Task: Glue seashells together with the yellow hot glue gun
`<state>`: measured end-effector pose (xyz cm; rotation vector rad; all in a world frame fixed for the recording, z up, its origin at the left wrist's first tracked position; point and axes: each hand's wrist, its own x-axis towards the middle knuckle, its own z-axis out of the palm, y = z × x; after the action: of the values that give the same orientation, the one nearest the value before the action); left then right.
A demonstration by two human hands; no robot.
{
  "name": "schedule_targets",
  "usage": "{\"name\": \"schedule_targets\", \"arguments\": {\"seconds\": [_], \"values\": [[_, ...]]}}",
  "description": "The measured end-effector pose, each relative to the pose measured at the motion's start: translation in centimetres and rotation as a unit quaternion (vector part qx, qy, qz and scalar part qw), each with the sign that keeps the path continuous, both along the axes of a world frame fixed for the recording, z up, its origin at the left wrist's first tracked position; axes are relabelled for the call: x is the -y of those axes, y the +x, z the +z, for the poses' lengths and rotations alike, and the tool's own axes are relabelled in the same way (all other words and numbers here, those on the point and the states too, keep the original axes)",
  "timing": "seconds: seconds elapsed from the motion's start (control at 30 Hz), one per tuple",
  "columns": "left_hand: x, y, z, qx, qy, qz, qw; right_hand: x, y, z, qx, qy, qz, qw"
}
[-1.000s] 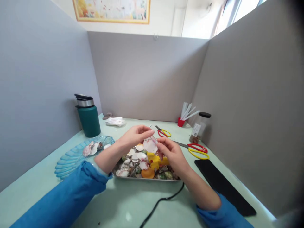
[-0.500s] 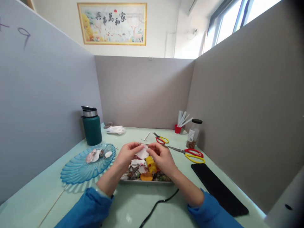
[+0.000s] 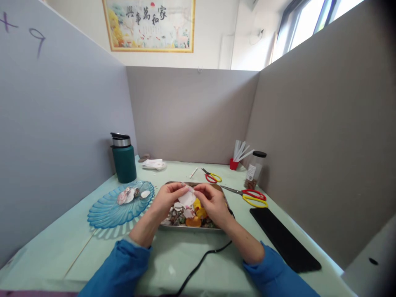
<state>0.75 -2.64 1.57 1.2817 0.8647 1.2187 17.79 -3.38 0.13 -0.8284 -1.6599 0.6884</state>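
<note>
Between my two hands is a white scallop-like shell [image 3: 187, 199], held up over a metal tray [image 3: 198, 229]. My left hand [image 3: 163, 200] pinches its left edge with thumb and fingertips. On the opposite edge, my right hand [image 3: 213, 203] grips it the same way. Below them the tray holds small dark and greenish stones or shells, a white-and-pink shell [image 3: 189, 212], an orange disc-like piece [image 3: 193, 222] and a yellow piece [image 3: 201, 213]. My hands hide part of the tray's contents.
To the left stand a blue glass plate [image 3: 107, 212] bearing several shells and a green bottle [image 3: 124, 165]. Rightward lie two pairs of scissors [image 3: 253, 198] [image 3: 212, 176], a jar [image 3: 254, 171], a red cup of white sticks [image 3: 234, 164] and a black mat [image 3: 283, 239]. A black cable [image 3: 204, 259] runs in front.
The view has tilted and shifted slightly, so the plate and bottle appear further right and higher. Both hands keep hold of the white shell over the tray.
</note>
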Motion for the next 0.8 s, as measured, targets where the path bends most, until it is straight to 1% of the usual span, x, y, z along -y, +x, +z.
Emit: {"name": "schedule_targets", "arguments": {"seconds": [0.3,0.47,0.6,0.7,0.8], "values": [[-0.07,-0.23,0.02,0.021,-0.007,-0.044,0.999,0.4,0.27,0.33,0.069,0.019,0.036,0.997],[0.12,0.07,0.05,0.007,-0.011,-0.03,0.999,0.14,0.39,0.06,0.066,0.007,0.017,0.998],[0.15,0.19,-0.07,-0.006,0.002,-0.019,1.0,-0.02,0.4,-0.14,0.07,0.011,0.011,0.997],[0.0,0.13,-0.19,0.001,0.011,-0.007,1.0,-0.11,0.36,-0.28,0.056,0.008,0.025,0.998],[-0.17,0.05,-0.31,0.003,0.01,-0.011,1.0,-0.2,0.33,-0.46,0.034,0.006,0.056,0.998]]}}
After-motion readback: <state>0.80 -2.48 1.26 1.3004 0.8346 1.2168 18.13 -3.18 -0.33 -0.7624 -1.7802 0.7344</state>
